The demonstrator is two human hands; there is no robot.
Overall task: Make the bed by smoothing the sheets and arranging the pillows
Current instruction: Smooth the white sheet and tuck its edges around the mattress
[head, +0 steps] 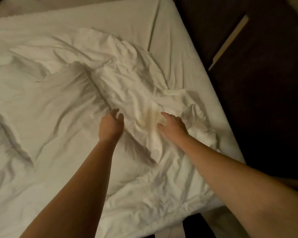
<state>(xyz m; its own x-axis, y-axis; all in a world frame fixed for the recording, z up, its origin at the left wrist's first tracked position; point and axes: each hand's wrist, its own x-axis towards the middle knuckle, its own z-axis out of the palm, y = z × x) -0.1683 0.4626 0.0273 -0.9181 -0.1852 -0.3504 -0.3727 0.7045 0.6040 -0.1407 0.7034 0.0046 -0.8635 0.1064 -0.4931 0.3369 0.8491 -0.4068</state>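
Note:
A crumpled white duvet (pixel 62 103) covers most of the bed, bunched into a heap (pixel 136 86) near the right side. The flat fitted sheet (pixel 172 48) shows bare beyond it, up to the bed's right edge. My left hand (pixel 111 125) hovers over the heap's left fold, fingers apart and slightly curled, holding nothing. My right hand (pixel 173 125) is spread just above or on the wrinkled fabric to the right, slightly blurred. A faint yellowish mark lies on the cloth between both hands. No pillow is clearly distinguishable.
Dark floor (pixel 256 100) runs along the bed's right side, with a pale wooden strip (pixel 229 42) lying on it. The bed's corner (pixel 213 201) is at the lower right, near my right forearm.

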